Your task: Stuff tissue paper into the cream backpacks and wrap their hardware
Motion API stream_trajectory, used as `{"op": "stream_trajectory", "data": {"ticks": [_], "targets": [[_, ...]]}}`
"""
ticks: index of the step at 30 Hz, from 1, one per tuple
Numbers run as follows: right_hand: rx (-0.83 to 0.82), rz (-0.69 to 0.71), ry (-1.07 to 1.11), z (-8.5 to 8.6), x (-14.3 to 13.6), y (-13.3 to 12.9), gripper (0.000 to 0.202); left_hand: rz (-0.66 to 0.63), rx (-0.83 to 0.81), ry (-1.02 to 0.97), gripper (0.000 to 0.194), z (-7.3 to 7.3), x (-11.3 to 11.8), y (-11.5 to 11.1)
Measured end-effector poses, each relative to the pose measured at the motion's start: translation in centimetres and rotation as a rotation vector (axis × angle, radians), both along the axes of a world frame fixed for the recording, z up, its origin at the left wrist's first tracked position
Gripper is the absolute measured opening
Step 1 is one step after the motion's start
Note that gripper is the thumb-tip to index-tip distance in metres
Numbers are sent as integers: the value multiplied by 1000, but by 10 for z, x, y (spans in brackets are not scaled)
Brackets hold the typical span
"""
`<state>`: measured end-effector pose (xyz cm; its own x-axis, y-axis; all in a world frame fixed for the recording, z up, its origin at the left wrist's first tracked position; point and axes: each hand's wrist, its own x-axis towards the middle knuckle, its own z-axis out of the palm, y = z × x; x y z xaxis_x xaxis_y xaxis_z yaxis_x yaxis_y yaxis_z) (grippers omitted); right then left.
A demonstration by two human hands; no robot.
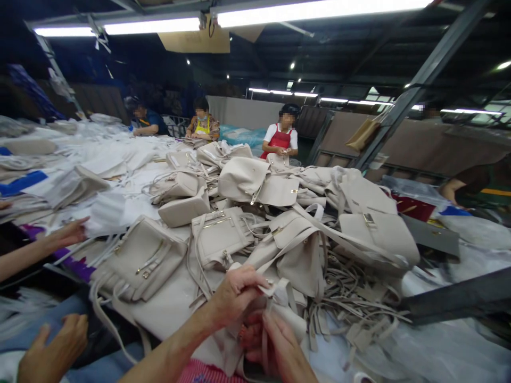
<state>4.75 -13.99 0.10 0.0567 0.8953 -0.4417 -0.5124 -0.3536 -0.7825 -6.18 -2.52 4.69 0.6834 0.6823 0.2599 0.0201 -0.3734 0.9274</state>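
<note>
My left hand (238, 297) pinches the edge of a beige bag (294, 320) near the front of the table, thumb and fingers closed on it. Just below it, my right hand (275, 340) curls around the same bag and a thin strap hanging from it. The bag's lower part is partly hidden behind my hands. Close beyond lie another beige bag with long straps (301, 255) and a flat beige bag with a gold zipper (219, 234). A heap of loose beige straps (355, 298) spreads right of my hands.
More beige bags (255, 175) are piled across the table. A co-worker's hand (72, 232) reaches in from the left; another hand (56, 346) is at lower left. A dark metal bar (459, 295) juts in at right. Several people, including one in a red apron (280, 139), work beyond.
</note>
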Motion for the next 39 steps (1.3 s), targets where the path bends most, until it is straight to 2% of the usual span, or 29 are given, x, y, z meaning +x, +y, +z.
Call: {"op": "stream_trajectory", "data": {"ticks": [2,5,8,11,15,19,22,27,30,34,39], "targets": [[30,21,-171,0,2,-1,51,-16,-82,27,20,-10,-10,-11],[6,41,-350,2,2,3,53,50,-265,13,19,-21,-17,-20],[3,48,-313,6,1,7,51,97,-490,-93,19,-21,-21,-18],[81,38,-216,8,0,8,43,62,-696,-178,29,-16,-26,-13],[32,-14,-93,5,3,8,42,70,-858,-196,35,-16,-27,-13],[-20,-115,12,0,4,12,39,101,-891,-75,37,-22,-25,-16],[10,-192,67,0,1,16,36,31,-897,96,39,-25,-27,-13],[2,-218,24,4,-3,19,38,-107,-874,335,28,-24,-31,-2],[15,-211,-20,3,-2,18,38,-170,-856,362,21,-22,-29,0],[10,-139,-91,2,1,15,44,-168,-869,334,19,-22,-26,-2],[14,-91,6,18,2,12,43,-203,-823,305,23,-21,-23,-5]]}}
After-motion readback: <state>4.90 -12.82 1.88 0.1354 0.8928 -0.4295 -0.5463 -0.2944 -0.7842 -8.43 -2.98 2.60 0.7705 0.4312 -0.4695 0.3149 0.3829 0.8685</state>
